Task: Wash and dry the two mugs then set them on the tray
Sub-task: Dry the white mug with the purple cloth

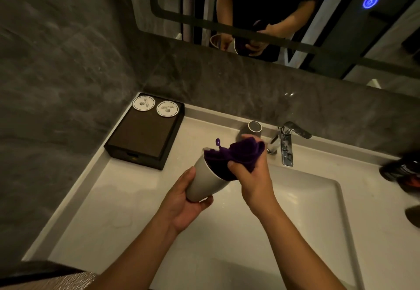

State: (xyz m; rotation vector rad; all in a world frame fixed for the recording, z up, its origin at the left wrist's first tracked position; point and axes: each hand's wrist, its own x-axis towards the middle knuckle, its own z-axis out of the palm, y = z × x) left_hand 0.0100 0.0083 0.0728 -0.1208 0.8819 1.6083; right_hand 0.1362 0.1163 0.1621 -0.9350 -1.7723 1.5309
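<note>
Our left hand (184, 205) wraps the mug (204, 182) by its base over the counter (113, 210), long axis tilted up-right — mouth facing our right hand (252, 180), which pinches the purple cloth (241, 153) stuffed inside

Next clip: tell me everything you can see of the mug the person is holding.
The mug is a tall, tapered cup, pale grey-white, with a smooth matte look; no handle shows. It is tilted, with its wide mouth up and to the right and its narrow base toward the person. The left hand grips its lower end, thumb on top and fingers beneath. A purple cloth, gripped by the right hand, is stuffed into its mouth, hiding the inside. It is held in the air above the white countertop.
</note>
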